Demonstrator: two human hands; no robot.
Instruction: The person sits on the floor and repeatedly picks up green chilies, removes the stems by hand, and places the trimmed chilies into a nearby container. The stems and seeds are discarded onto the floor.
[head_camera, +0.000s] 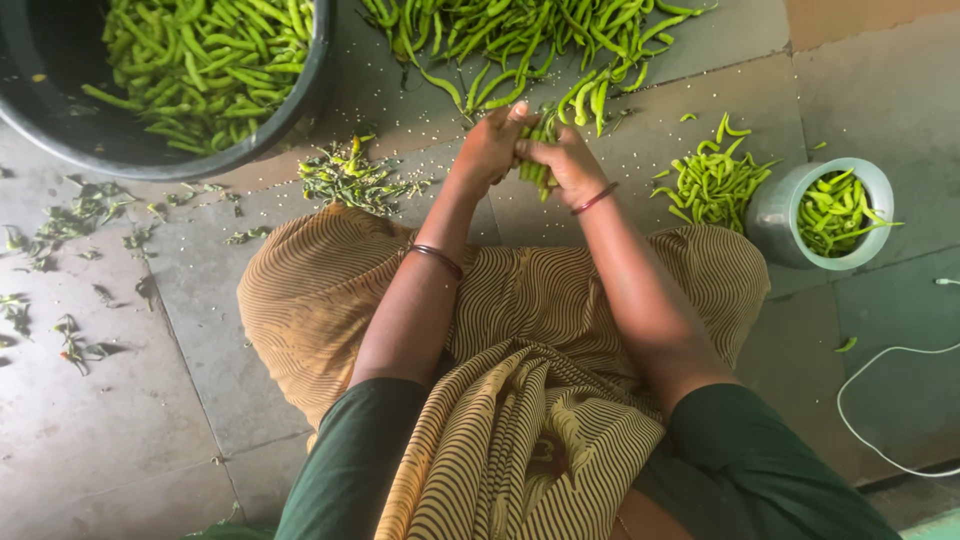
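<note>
Head view: a small bunch of slim green chillies (538, 160) is clamped between left hand (490, 145) and right hand (568, 165) above the grey stone floor (180, 330); chillies could slip if the grip is loosened.

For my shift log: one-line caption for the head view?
Left hand and right hand grip green chillies above a floor pile.

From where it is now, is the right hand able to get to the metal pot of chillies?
Probably yes. The right hand grips a bunch of chillies together with the left hand, so it must let go first. The metal pot stands on the floor to its right, with only a small chilli pile between.
</note>
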